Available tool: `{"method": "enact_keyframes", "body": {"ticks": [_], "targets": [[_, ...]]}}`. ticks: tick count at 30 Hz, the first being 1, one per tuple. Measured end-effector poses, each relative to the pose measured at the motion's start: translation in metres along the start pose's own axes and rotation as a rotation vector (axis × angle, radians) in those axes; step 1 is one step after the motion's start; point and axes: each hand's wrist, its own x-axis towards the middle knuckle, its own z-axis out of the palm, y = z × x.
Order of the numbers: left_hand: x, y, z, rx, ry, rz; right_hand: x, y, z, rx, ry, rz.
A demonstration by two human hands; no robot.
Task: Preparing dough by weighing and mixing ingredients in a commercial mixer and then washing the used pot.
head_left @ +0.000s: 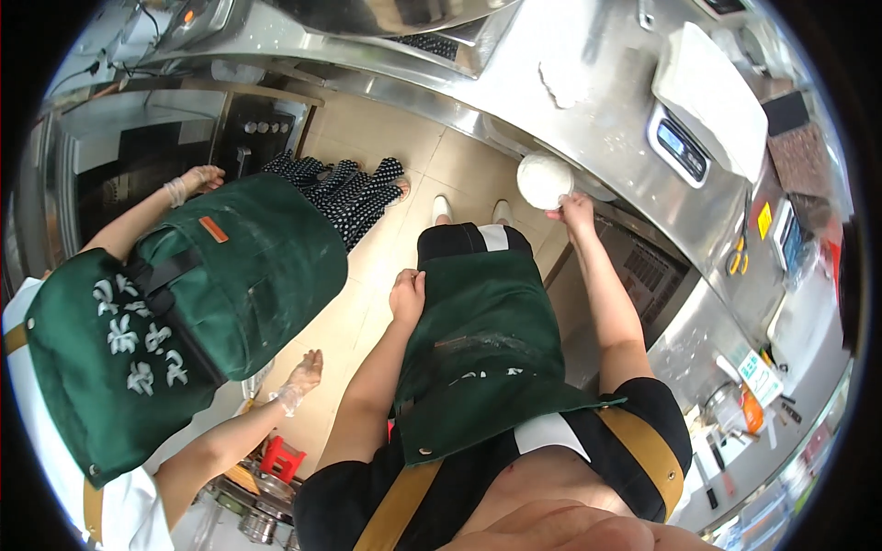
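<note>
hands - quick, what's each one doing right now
left hand: closed fist against the green apron, holding nothing visible
right hand: gripping a round white dough ball

Beige tiled floor (386,138) is seen; a stainless steel desk (588,119) is lit brightly along the right.

Worktop (588,119) runs from 12 to 4 o'clock. Scale (684,138) on worktop at 2 o'clock. Dough ball (544,179) at worktop edge, right hand (577,209) touching it. Left hand (407,294) near centre, on apron (487,340). Co-worker (184,303) at 9 o'clock; scissors (737,257) at 3 o'clock.
</note>
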Motion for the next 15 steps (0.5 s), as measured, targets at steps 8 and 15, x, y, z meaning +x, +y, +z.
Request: {"method": "enact_keyframes", "body": {"ticks": [8, 15], "targets": [[-0.011, 0.017, -0.063, 0.038, -0.023, 0.063, -0.129, -0.066, 0.012, 0.11, -0.086, 0.024], [-0.01, 0.029, -0.069, -0.033, -0.03, 0.146, -0.17, -0.175, -0.052, 0.108, -0.006, -0.231]]}}
